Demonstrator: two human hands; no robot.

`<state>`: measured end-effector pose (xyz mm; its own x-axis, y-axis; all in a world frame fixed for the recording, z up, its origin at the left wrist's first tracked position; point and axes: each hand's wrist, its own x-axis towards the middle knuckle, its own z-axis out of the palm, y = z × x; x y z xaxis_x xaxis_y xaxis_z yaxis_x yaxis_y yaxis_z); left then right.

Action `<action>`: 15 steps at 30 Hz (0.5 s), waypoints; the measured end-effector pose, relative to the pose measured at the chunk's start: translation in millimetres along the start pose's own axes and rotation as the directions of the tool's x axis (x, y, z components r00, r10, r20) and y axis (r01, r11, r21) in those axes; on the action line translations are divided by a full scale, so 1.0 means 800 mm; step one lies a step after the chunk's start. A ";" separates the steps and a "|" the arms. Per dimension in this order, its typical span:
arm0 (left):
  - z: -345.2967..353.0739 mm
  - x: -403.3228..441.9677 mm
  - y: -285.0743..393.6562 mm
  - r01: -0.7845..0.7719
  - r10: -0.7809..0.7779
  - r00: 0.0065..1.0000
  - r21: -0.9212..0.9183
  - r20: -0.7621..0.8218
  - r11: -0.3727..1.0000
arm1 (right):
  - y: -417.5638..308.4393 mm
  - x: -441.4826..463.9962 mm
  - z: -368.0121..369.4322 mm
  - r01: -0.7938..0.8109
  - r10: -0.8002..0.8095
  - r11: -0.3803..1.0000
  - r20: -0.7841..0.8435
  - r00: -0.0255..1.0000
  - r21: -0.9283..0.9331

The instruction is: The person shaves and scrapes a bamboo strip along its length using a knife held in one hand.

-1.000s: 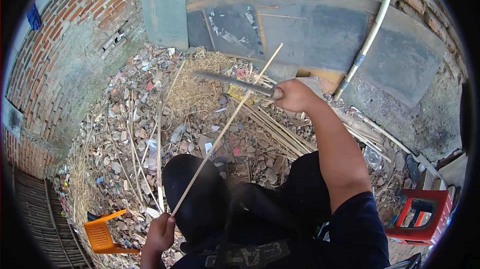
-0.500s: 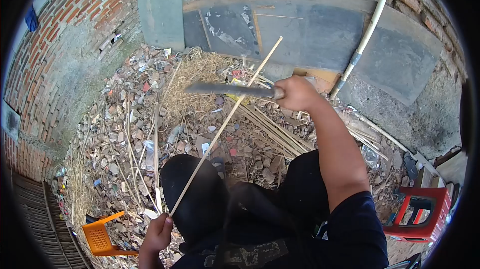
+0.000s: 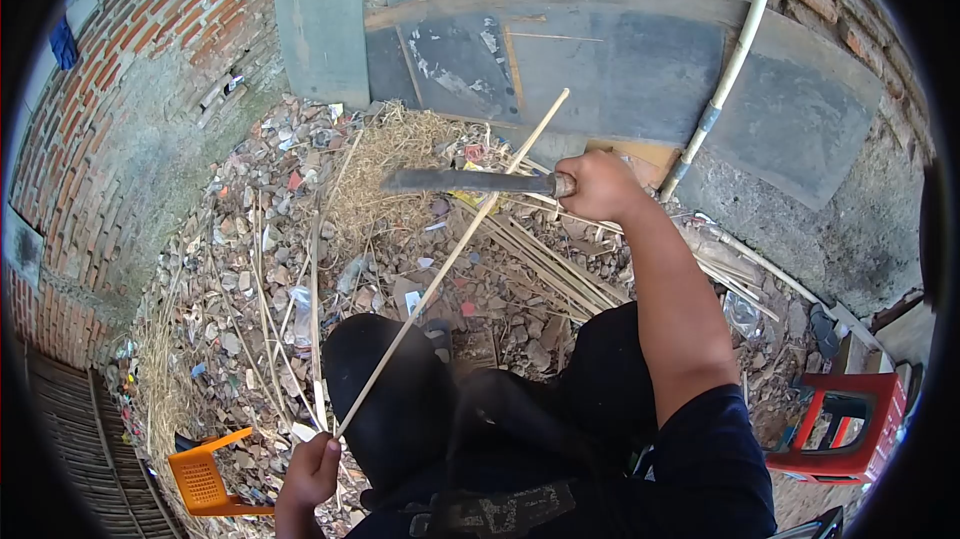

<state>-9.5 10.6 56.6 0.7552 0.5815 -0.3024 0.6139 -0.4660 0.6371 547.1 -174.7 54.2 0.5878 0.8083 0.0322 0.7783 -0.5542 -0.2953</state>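
My right hand (image 3: 597, 187) is closed round the handle of a machete (image 3: 465, 181), whose dark blade points left and crosses over a long, pale bamboo strip (image 3: 425, 297). Whether the blade touches the strip I cannot tell. At the lower left, my left hand (image 3: 312, 469) pinches the near end of that strip between thumb and fingers. From there the strip slants up over my dark-clothed knee (image 3: 385, 379), its far end in front of the grey boards. A bundle of split bamboo strips (image 3: 550, 259) lies on the ground beyond my knees.
Rubble and litter (image 3: 240, 309) cover the ground, with dry straw (image 3: 385, 159) further off. An orange plastic chair (image 3: 205, 479) is at lower left, a red plastic stool (image 3: 850, 429) at lower right. Grey boards (image 3: 620, 69) and a pale pole (image 3: 735, 69) lean at the back by brick walls (image 3: 90, 139).
The strip's far end has dropped slightly and shifted a little right. The machete has moved slightly right and its blade is less blurred. Both hands keep their grip.
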 end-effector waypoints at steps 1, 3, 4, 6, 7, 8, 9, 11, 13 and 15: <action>-0.005 -0.004 0.003 0.018 -0.018 1.000 -0.015 -0.012 1.000 | 0.006 0.003 0.002 -0.043 0.044 0.999 -0.047 0.998 0.031; -0.017 -0.017 0.012 0.058 -0.059 0.998 -0.045 -0.036 0.997 | 0.028 0.010 0.019 -0.121 0.134 0.987 -0.133 0.982 0.102; -0.023 -0.023 -0.012 -0.017 0.017 0.998 0.002 -0.069 1.000 | 0.040 0.010 0.026 -0.163 0.179 0.981 -0.175 0.968 0.101; -0.037 -0.031 0.002 0.031 -0.031 0.997 0.008 -0.067 0.999 | 0.051 0.011 0.030 -0.243 0.262 0.964 -0.257 0.930 0.103; -0.040 -0.035 0.007 0.057 -0.056 0.996 0.010 -0.065 0.998 | 0.055 0.013 0.034 -0.229 0.241 0.970 -0.221 0.945 0.079; -0.043 -0.038 -0.018 0.069 -0.069 0.995 -0.007 -0.065 0.998 | 0.051 0.012 0.030 -0.216 0.223 0.975 -0.184 0.957 0.054; -0.044 -0.038 -0.021 0.054 -0.053 0.995 0.002 -0.079 0.999 | 0.046 0.009 0.025 -0.207 0.209 0.978 -0.146 0.967 0.031; -0.047 -0.035 -0.021 0.022 -0.019 0.995 0.025 -0.098 0.999 | 0.027 0.008 0.016 -0.125 0.125 0.992 -0.043 0.991 0.001; -0.046 -0.033 -0.015 0.049 -0.051 0.993 -0.026 -0.104 0.998 | 0.023 0.005 0.013 -0.103 0.103 0.994 -0.004 0.995 0.035; -0.052 -0.037 -0.015 0.065 -0.070 0.992 -0.047 -0.109 0.997 | 0.026 0.003 0.013 -0.140 0.145 0.981 -0.029 0.989 0.130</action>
<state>-48.8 26.7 87.2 0.6808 0.6821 -0.2671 0.6504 -0.3952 0.6486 562.0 -182.2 38.3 0.7007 0.7133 0.0164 0.6526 -0.6314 -0.4188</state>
